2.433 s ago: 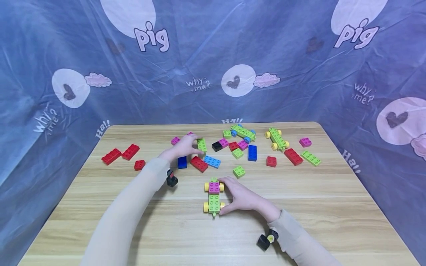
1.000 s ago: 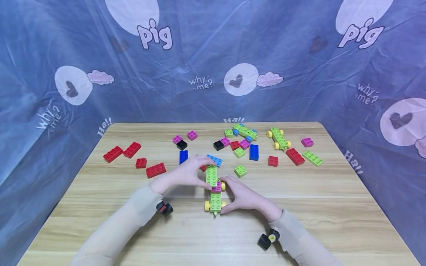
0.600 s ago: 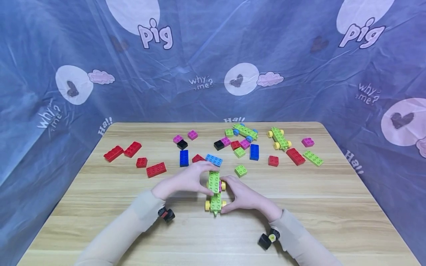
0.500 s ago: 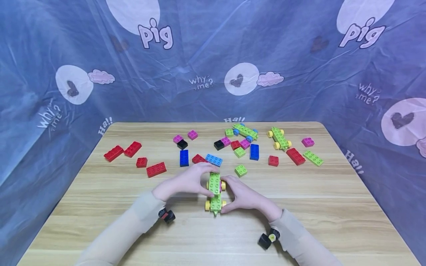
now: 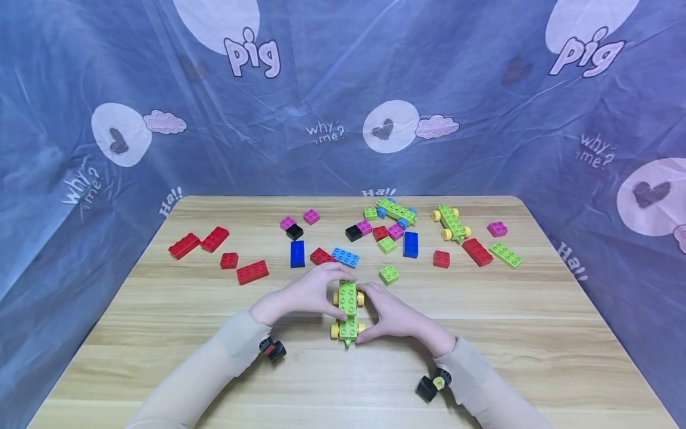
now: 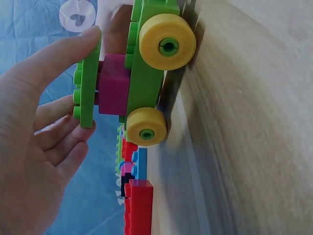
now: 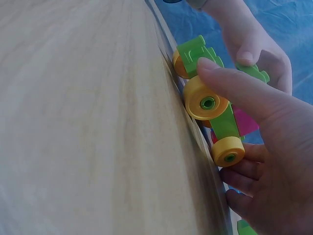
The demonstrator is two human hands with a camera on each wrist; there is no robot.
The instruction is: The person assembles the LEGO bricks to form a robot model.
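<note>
My left hand [image 5: 306, 292] pinches a flat light-green plate [image 5: 347, 297] at its two ends, thumb at the near end and fingers at the far one. In the left wrist view a magenta brick [image 6: 115, 88] sits on a green car base [image 6: 144, 81] with yellow wheels [image 6: 168, 43]. The plate is right over that brick, whose studs show in a narrow gap beneath it. From the right, my right hand [image 5: 395, 314] holds the car base by its wheel side, thumb at one wheel and fingers by the other, as the right wrist view shows.
Beyond the hands lie a light-blue plate [image 5: 345, 257], a small green brick [image 5: 389, 274] and several red bricks, one a long red brick [image 5: 253, 271]. Two more car bases stand at the back, one blue-wheeled [image 5: 396, 211], one yellow-wheeled [image 5: 451, 223]. A printed blue cloth [image 5: 332, 167] surrounds the table.
My left hand has taken the green plate from among the bricks at the back and brought it nearer, over the magenta brick. Lately it shifted slightly right. My right hand keeps its place.
</note>
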